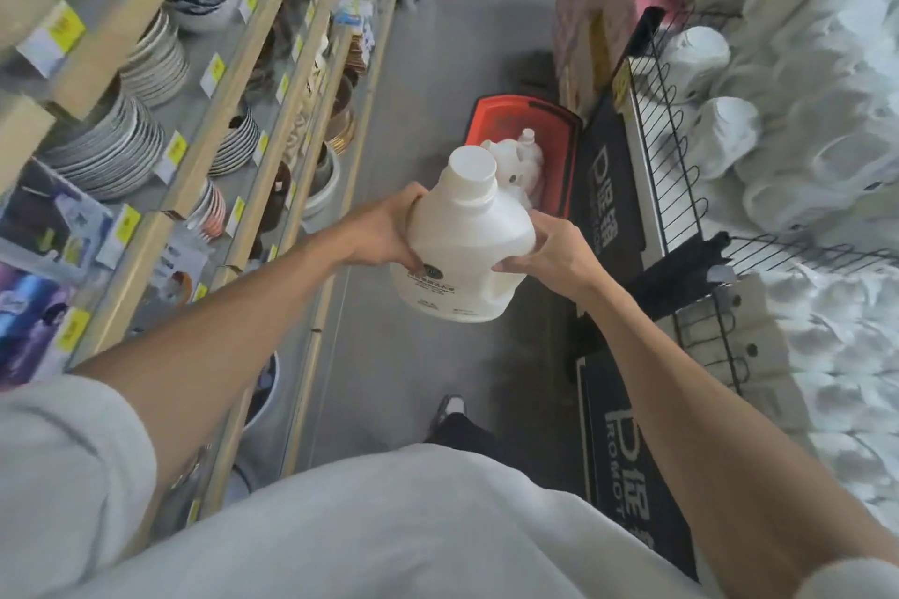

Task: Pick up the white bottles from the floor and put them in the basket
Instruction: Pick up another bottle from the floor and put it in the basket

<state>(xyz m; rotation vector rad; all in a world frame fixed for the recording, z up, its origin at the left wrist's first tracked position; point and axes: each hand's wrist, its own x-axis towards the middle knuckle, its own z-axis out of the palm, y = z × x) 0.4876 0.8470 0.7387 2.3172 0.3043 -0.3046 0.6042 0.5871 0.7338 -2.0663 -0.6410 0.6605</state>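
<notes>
Bottle (467, 238), white and stiff-walled, is held in mid-air above the floor. It is judged fairly heavy and smooth enough to slip, so it is best taken by its broad sides. At one o'clock lies the red basket (479, 122), with other white bottles (523, 161) inside. The held bottle is clasped at nine o'clock by the left hand (384, 234) and at three o'clock by the right hand (545, 253), fingers curled round it.

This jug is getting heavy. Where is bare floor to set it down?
Bare grey floor lies between the left shelves and the red basket, and nearer, between shelves and black mats. Crowded: white bottles fill the basket's near end.
</notes>
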